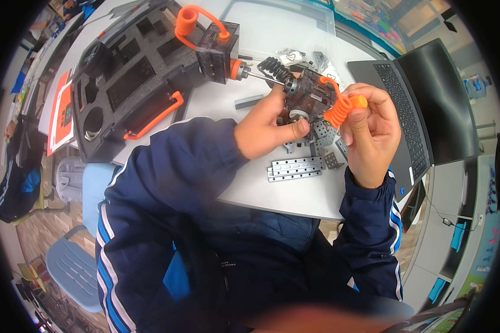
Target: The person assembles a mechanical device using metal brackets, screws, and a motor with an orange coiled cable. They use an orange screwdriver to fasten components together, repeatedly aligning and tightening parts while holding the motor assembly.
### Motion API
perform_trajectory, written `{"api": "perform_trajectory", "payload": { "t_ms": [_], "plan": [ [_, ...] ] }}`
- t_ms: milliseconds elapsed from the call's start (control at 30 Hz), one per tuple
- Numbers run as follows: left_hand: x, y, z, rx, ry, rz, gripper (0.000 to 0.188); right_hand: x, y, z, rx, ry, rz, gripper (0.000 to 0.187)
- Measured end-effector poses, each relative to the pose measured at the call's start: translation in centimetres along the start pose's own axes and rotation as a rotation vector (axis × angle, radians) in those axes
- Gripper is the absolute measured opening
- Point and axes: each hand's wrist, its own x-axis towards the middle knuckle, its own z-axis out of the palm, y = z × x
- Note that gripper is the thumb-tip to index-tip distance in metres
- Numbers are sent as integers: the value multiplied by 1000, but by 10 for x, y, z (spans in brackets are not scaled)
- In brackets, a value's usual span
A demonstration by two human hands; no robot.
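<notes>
left hand [269, 127]: gripping the near box [312, 101], on the side away from the laptop [408, 116]
right hand [373, 127]: pinching the orange coiled cable [338, 114] by its end, on the laptop side of the near box
near box: dark, between both hands, held above the table [241, 191], left of the laptop
far box [218, 54]: joined to near box by a metal shaft [265, 79], farther from the laptop
table: white, with metal strips [296, 168] left of the laptop
case [108, 114]: open, foam-lined, well left of the laptop
room: blue chair [75, 266], farther left of the laptop
</notes>
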Motion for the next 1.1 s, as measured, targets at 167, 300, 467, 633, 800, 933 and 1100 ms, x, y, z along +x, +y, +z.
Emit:
{"api": "perform_trajectory", "payload": {
  "t_ms": [167,300,467,633,800,933,1100],
  "plan": [
    [0,1,-1,14,7,-35,76,-2,0,7,-47,83,-35,26],
    [0,1,0,20,12,5,75,-2,4,10,14,122,-34,24],
    [-1,0,-1,3,-1,-8,75,0,1,0,-54,10,-35,31],
    [0,0,0,6,8,16,74,0,1,4,-15,25,-68,32],
    [-1,0,-1,28,-31,21,74,2,7,9,12,70,-171,28],
    [0,-1,-1,12,-10,29,75,1,-1,-2,-46,5,-6,30],
    [0,0,-1,26,11,34,75,1,-7,0,57,0,101,32]
  ]
}}
